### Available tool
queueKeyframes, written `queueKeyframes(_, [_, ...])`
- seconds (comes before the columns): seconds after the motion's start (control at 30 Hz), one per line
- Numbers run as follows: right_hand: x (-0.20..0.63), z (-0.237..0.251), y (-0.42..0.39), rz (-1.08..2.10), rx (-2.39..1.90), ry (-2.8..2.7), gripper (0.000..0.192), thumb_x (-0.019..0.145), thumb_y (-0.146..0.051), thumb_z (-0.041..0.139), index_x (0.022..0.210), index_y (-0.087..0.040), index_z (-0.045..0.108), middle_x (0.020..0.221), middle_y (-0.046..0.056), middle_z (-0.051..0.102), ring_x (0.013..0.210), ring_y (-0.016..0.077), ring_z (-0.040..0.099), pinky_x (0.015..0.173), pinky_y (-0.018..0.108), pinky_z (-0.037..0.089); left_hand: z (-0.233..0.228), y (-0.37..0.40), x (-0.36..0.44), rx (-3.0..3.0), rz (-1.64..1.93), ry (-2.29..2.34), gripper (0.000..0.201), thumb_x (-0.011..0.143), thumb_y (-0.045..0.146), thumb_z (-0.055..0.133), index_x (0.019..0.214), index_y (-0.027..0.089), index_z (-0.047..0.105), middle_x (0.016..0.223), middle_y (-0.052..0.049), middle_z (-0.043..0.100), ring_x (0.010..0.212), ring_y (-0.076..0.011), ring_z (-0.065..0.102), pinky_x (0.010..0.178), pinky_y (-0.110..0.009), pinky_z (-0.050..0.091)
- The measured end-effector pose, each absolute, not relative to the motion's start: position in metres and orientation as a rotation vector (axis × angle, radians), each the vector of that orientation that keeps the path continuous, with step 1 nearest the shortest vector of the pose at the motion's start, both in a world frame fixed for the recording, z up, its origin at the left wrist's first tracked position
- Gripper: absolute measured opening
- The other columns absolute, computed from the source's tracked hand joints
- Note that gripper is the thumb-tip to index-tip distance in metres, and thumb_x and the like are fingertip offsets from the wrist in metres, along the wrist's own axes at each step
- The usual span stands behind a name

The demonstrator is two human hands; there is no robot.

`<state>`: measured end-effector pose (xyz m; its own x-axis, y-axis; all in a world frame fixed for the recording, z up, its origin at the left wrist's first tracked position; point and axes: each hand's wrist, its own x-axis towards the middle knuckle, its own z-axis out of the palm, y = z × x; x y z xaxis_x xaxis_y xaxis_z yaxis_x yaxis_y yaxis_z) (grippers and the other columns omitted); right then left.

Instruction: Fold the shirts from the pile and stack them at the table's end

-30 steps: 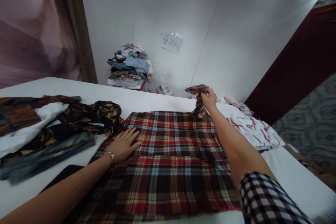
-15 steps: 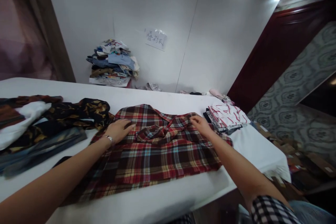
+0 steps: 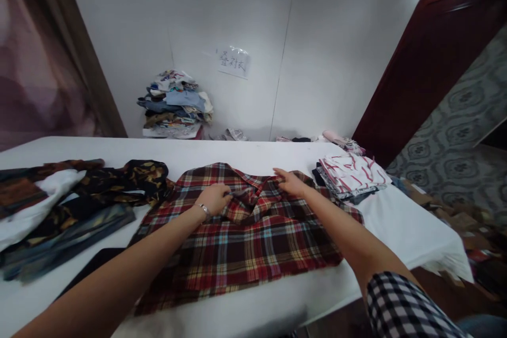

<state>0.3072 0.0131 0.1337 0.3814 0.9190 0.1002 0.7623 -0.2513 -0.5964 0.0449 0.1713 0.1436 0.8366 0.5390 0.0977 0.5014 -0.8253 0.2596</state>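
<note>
A red plaid shirt (image 3: pixel 253 237) lies spread on the white table (image 3: pixel 400 222) in front of me, its upper part bunched into folds. My left hand (image 3: pixel 216 198), a bracelet at the wrist, pinches a fold of the plaid shirt near its middle top. My right hand (image 3: pixel 290 182) rests on the shirt's upper right part with the fingers stretched out flat, gripping nothing.
A heap of dark patterned clothes (image 3: pixel 75 195) lies on the table's left. A folded stack topped by a white and red garment (image 3: pixel 350 171) sits at the right. Another pile of clothes (image 3: pixel 176 103) stands by the far wall under a paper sign (image 3: pixel 233 60).
My right hand brought the lifted sleeve down onto the shirt and now lies flat on it. My left hand slid right and closed on a fold. The view swung right.
</note>
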Motion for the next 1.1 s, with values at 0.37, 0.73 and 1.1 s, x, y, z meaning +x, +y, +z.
queueKeyframes(0.37, [0.287,0.183,0.026,0.303,-1.538,-1.027,0.027,0.081,-0.038,0.062,0.101,-0.02,0.067,0.097,0.003,0.072,0.095,0.0202,0.065,0.096,0.043,0.048,0.192,0.195,0.093,2.442,0.653,0.467,0.042,0.087,0.042,0.05,0.118,0.017,0.064,0.122,-0.009,0.067,0.107,-0.0216,0.062,0.097,-0.036,0.046])
queueKeyframes(0.73, [0.391,0.285,0.005,-0.307,-1.266,-0.786,0.043,0.085,-0.047,0.059,0.118,-0.02,0.06,0.118,0.006,0.063,0.117,0.0218,0.058,0.102,0.044,0.046,0.137,0.28,0.102,3.011,-0.041,0.916,0.077,0.076,0.016,0.051,0.15,0.021,0.029,0.156,-0.01,0.034,0.146,-0.0275,0.021,0.116,-0.056,0.015])
queueKeyframes(1.1, [0.383,0.283,0.0,-0.39,-1.239,-0.913,0.042,0.087,-0.048,0.055,0.119,-0.022,0.06,0.123,0.006,0.062,0.121,0.021,0.057,0.103,0.043,0.046,0.142,0.268,0.123,2.98,-0.123,0.669,0.083,0.07,0.018,0.052,0.15,0.022,0.03,0.154,-0.012,0.038,0.144,-0.0261,0.028,0.115,-0.048,0.022])
